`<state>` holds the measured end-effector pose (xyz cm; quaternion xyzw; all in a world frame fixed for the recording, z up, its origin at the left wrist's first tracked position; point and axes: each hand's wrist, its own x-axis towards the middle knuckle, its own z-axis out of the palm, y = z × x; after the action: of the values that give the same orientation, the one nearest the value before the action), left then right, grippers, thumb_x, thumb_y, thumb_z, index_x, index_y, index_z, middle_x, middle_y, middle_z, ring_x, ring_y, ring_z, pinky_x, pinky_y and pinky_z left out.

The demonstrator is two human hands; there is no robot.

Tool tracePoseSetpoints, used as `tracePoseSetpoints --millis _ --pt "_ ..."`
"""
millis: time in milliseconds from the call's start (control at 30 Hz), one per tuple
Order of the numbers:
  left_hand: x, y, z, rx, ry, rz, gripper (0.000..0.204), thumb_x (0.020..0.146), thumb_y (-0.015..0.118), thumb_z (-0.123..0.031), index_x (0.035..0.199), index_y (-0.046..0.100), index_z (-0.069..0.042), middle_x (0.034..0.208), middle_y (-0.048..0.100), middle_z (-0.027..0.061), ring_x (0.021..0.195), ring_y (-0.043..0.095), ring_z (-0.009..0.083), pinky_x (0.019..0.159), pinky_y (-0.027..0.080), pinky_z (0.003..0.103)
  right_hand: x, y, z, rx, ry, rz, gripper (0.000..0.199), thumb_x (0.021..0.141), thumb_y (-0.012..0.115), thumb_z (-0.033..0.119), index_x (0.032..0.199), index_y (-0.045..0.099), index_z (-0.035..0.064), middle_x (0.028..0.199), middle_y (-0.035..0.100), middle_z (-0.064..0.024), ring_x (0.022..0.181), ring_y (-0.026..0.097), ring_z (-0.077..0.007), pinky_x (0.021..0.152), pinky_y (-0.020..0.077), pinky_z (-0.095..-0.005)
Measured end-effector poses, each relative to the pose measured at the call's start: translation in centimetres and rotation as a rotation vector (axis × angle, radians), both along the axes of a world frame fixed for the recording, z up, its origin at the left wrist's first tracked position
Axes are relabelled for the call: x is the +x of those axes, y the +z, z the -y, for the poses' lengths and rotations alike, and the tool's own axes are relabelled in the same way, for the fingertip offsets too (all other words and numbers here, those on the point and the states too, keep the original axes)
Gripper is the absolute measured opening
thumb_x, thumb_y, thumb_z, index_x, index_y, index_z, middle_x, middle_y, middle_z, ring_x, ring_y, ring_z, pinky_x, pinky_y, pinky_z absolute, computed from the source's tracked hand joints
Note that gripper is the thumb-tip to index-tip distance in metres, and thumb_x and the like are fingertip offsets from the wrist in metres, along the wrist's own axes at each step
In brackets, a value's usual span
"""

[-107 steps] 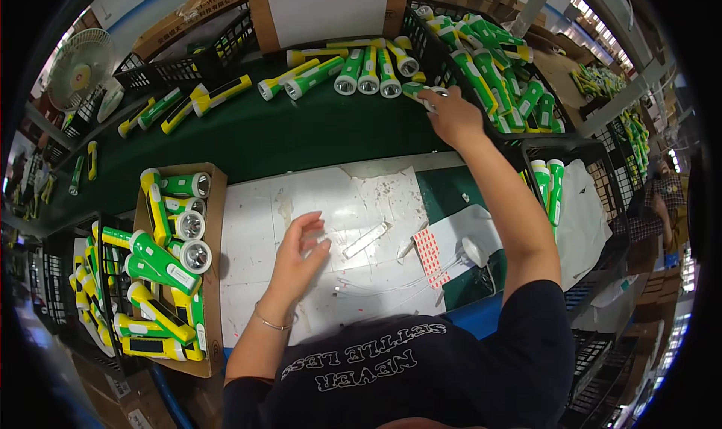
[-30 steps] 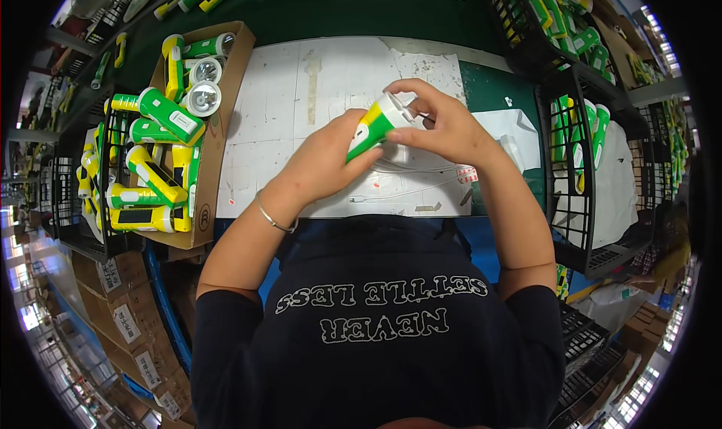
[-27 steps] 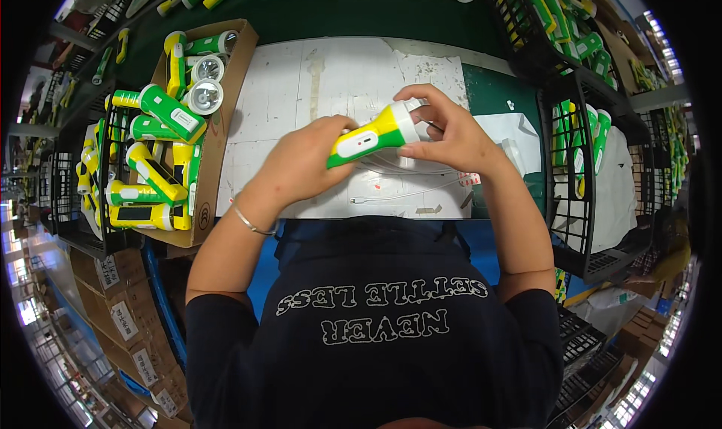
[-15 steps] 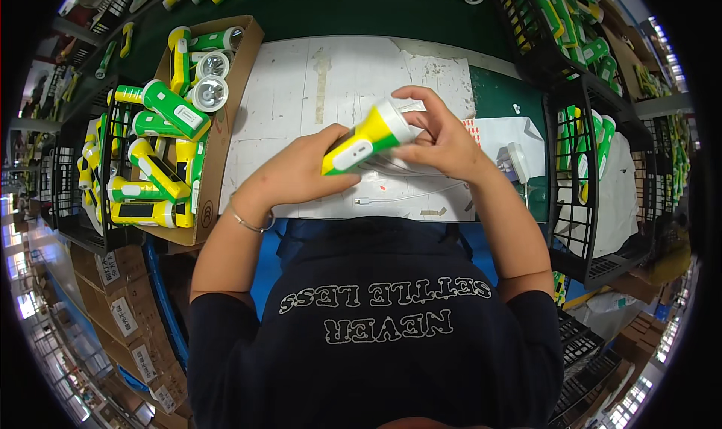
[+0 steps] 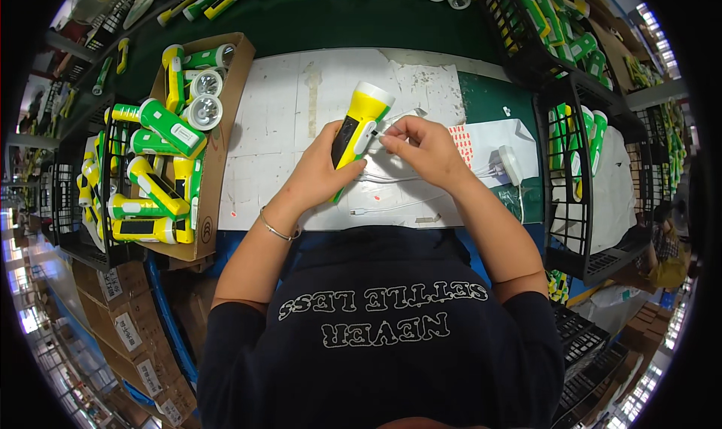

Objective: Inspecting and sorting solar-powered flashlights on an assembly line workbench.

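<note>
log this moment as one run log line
left hand: holds yellow-green flashlight upright | right hand: fingertips at flashlight's side, by white cable | left: cardboard box of flashlights

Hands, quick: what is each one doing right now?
Left hand: closed around the yellow and green flashlight, holding it above the white paper-covered table.
Right hand: fingers pinched at the flashlight's side; whether they grip anything cannot be told.

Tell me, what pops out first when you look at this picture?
The yellow-and-green plastic flashlight at the centre, gripped by the left hand while the right hand pinches something small at its side. To the left, a brown cardboard box holds more such flashlights.
</note>
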<state>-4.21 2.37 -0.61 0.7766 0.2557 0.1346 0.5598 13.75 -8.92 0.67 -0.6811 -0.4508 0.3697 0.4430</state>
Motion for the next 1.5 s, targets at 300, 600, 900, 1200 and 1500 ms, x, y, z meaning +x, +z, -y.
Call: tracePoseSetpoints --millis 300,600,900,1200,1500 --pt "0.9 0.1 1.0 0.210 -0.033 -0.013 0.063 0.075 0.066 -0.019 0.127 0.037 0.001 0.113 0.052 0.0204 0.099 0.056 0.0328 0.086 0.045 0.037 1.3 0.7 0.6 -0.125 0.005 -0.275 0.017 0.083 0.067 0.017 0.084 0.063 0.0010 0.072 0.062 -0.0016 0.066 0.053 -0.0048 0.063 0.0407 -0.0181" --pt "1.6 0.8 2.4 0.537 0.088 -0.064 0.062 0.075 0.069 -0.017 0.126 0.038 0.000 0.104 0.050 0.0183 0.091 0.055 0.0345 0.077 0.048 0.038 1.0 -0.6 0.6 -0.092 -0.119 -0.372 0.019 0.080 0.068 0.020 0.081 0.064 0.0014 0.069 0.062 -0.0009 0.062 0.051 -0.0044 0.057 0.0388 -0.0192" --pt "1.4 -0.9 -0.8 0.446 0.362 0.139 0.057 0.077 0.068 -0.018 0.122 0.040 0.002 0.113 0.049 0.0215 0.103 0.051 0.0338 0.091 0.041 0.038 -0.7 0.4 2.4 0.020 -0.088 0.057 0.019 0.080 0.067 0.019 0.085 0.064 0.0010 0.070 0.063 -0.0025 0.061 0.054 -0.0063 0.057 0.0430 -0.0215" --pt "2.8 2.5 2.5 -0.116 -0.089 0.424 0.063 0.074 0.072 -0.002 0.129 0.041 -0.003 0.131 0.047 0.0127 0.120 0.045 0.0217 0.099 0.040 0.036 -1.3 2.5 2.6 0.133 -0.021 0.445 0.058 0.069 0.072 0.035 0.119 0.053 0.0136 0.113 0.060 -0.0110 0.097 0.061 -0.0317 0.079 0.0508 -0.0371" --pt "2.2 2.8 1.6 -0.379 -0.121 0.426 0.069 0.085 0.058 -0.033 0.140 0.025 -0.006 0.133 0.040 0.0165 0.128 0.035 0.0248 0.103 0.030 0.040 11.3 11.8 11.9 0.185 -0.736 0.283 0.034 0.082 0.066 0.035 0.082 0.061 0.0008 0.068 0.056 0.0013 0.059 0.050 -0.0090 0.056 0.0389 -0.0253"
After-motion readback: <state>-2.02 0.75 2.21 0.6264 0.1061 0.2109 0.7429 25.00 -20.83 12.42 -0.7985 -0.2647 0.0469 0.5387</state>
